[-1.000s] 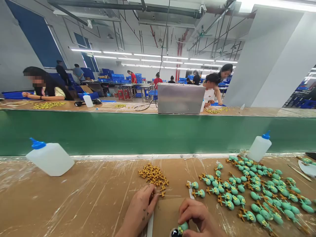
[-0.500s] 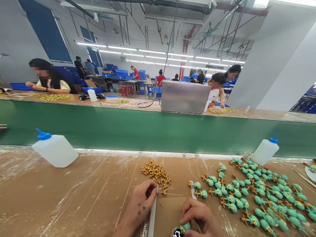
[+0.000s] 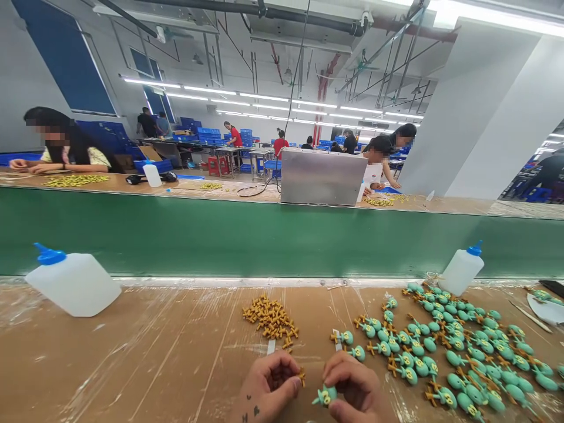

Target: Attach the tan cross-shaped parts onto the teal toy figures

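Between the fingertips of my left hand (image 3: 267,388) is a small brown cross-shaped piece (image 3: 302,376). My right hand (image 3: 356,385) pinches a green toy head (image 3: 327,395) with yellow eyes, its thin pointed end facing left. The two hands are close together, with a small gap between piece and head. Just beyond my left hand lies a pile of the same brown pieces (image 3: 269,315). To the right of my right hand spread many green heads (image 3: 408,359), a lot of them with brown pieces attached.
A white bottle with a blue nozzle (image 3: 77,285) stands at left, and another bottle (image 3: 462,270) at the back right. A green barrier (image 3: 220,241) runs behind the table (image 3: 154,352). Beyond it, people sit at a bench beside a metal box (image 3: 324,176).
My left hand has come away from the brown pile towards me, now holding a brown piece. My right hand has raised the green head slightly. The view has shifted a little.
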